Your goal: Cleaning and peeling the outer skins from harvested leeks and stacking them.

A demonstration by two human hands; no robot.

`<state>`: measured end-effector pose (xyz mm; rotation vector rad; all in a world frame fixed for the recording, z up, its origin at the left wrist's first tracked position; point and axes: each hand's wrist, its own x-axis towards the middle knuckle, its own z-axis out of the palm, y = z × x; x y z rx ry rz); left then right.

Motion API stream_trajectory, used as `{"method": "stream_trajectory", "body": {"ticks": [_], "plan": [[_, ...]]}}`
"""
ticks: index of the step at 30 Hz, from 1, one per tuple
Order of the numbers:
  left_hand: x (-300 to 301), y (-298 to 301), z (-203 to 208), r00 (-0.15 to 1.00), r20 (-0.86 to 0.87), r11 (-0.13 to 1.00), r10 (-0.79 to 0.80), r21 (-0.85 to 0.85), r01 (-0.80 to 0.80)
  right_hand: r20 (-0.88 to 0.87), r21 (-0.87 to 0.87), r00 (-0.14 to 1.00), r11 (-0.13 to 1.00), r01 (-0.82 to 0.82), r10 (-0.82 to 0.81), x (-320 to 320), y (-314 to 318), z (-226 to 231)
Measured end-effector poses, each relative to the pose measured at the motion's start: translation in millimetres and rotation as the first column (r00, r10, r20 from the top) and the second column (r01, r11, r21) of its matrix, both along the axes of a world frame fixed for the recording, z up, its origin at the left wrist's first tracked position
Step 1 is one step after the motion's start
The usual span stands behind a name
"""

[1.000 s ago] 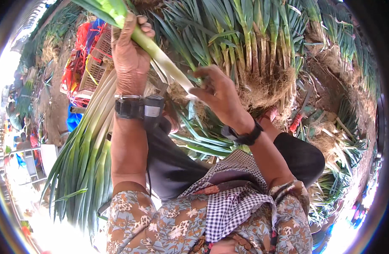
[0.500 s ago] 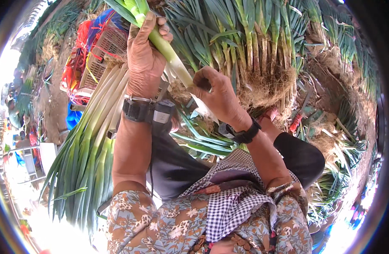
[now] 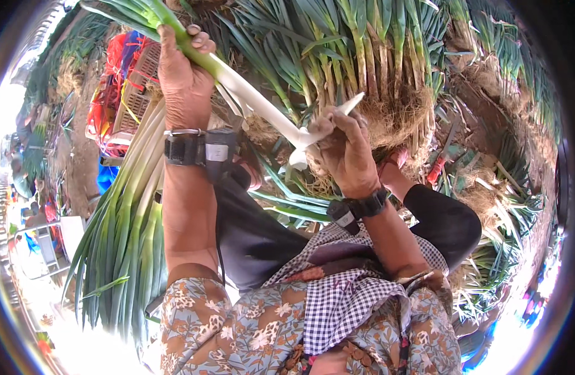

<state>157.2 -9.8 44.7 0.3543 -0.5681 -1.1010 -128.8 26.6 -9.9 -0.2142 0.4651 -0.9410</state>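
Note:
My left hand (image 3: 186, 69) is closed around a large green onion (image 3: 253, 103), just where its white shaft turns green. The shaft slants down to the right toward my right hand (image 3: 347, 150). There my right fingers are closed on the onion's outer skin (image 3: 352, 103), a pale strip whose tip sticks out above them. Loose white skin (image 3: 298, 157) hangs beside the shaft's lower end. The root end is hidden behind my right hand. Thinner pale strips dangle from the shaft below my left hand.
Peeled green onions (image 3: 128, 231) lie in a pile by my left forearm. A tan plastic crate (image 3: 135, 107) with red ties (image 3: 114, 59) stands at the left. Unpeeled onions with bushy roots (image 3: 403, 125) are heaped ahead. A red-handled tool (image 3: 436, 175) lies to the right.
My left hand and the onion have moved to the left. My right hand has shifted slightly right and down, pulling outer skin away, and more white shaft shows.

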Motion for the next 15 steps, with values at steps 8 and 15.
{"method": "stream_trajectory", "body": {"ticks": [8,15], "plan": [[9.9,1.7,-2.5,0.999,-0.005,0.995,0.038,0.088,-0.037,-0.488,-0.831,0.784,0.481,-0.281,-0.384,-49.3,45.1,-17.4],[4.9,-4.4,-2.3,0.987,0.114,0.973,0.113,0.187,-0.133,-0.734,-0.649,0.541,0.190,-0.736,-0.410,-88.3,64.5,-22.2]]}}
